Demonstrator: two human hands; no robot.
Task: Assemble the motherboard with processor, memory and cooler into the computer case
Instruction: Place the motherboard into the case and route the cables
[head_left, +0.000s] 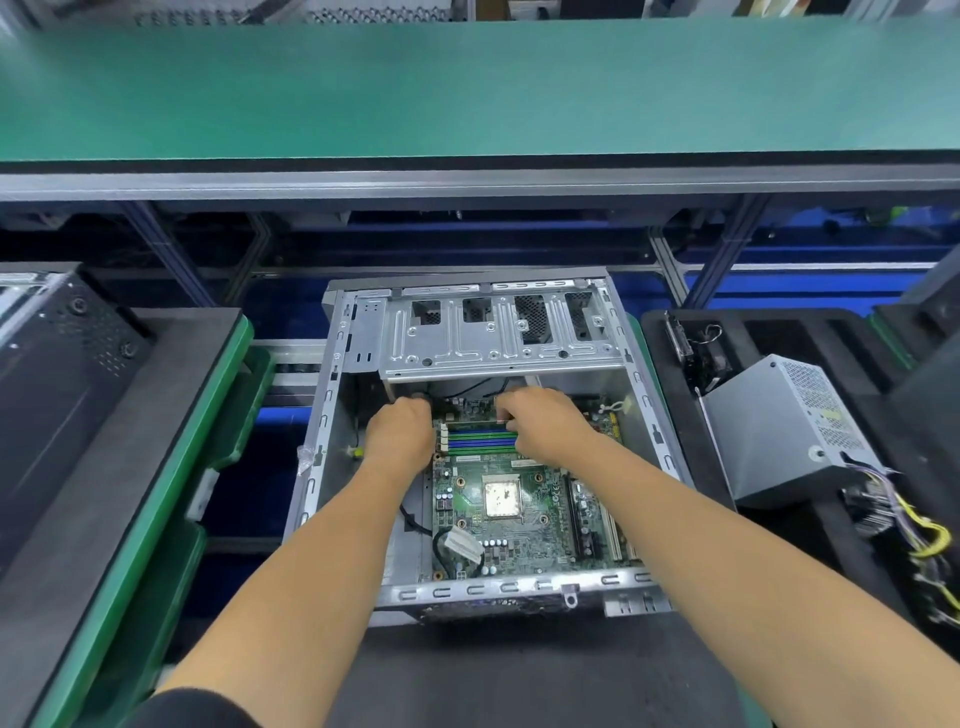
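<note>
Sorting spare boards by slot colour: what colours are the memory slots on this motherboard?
Alternating green and blue memory slots, between the two hands in the head view.

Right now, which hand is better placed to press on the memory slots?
Probably the right hand: its fingers curl right at the memory slots' far edge. The left hand sits beside their left end.

You've got a bare galvanized-looking metal case (358, 332), dull silver with a stamped drive bracket (498, 338). The motherboard (524, 525) is glossy green with a shiny metal processor (502, 498). Black matt foam pads (519, 670) underneath; the power supply (779, 431) is perforated grey sheet metal.
</note>
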